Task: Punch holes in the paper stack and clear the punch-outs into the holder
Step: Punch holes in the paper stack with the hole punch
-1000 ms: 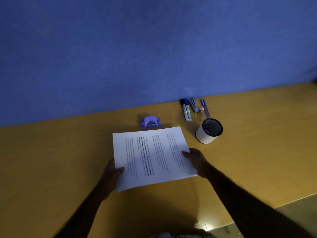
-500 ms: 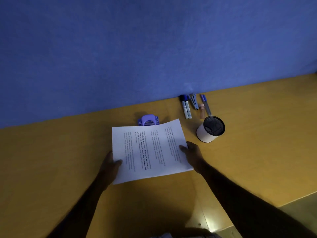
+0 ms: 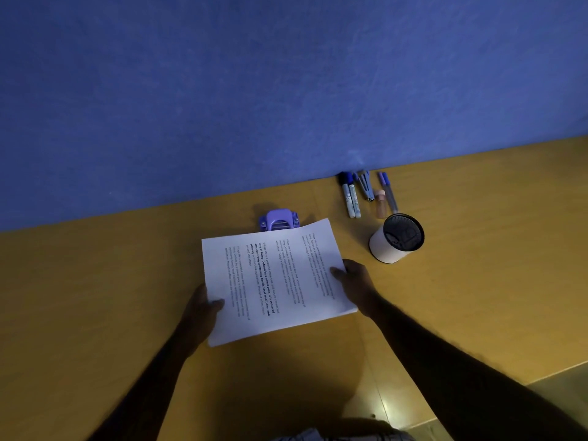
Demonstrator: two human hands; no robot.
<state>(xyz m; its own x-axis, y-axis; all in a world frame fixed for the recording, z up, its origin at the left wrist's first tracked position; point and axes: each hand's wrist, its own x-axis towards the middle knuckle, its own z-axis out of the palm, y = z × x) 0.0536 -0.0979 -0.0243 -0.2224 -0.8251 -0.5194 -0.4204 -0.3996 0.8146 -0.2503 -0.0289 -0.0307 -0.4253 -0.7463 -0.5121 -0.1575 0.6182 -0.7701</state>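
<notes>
Both hands are pinching the paper stack (image 3: 273, 278): left hand (image 3: 200, 310) at its 8 o'clock edge, right hand (image 3: 353, 281) at 3. The hole punch (image 3: 279, 219) is lying at 12, touching the far edge.

Hidden or unreadable from my seat:
- Hole punch (image 3: 279, 219): I see only its rear; the front lies under the far edge of the paper stack (image 3: 273, 278).
- Left hand (image 3: 203, 308) and right hand (image 3: 351, 278): fingers beneath the sheets, thumbs alone showing.
- Printed text: too small to read.
- Holder (image 3: 396, 238): interior dark, contents unclear.
- Both forearms: cut off by the bottom edge.
</notes>
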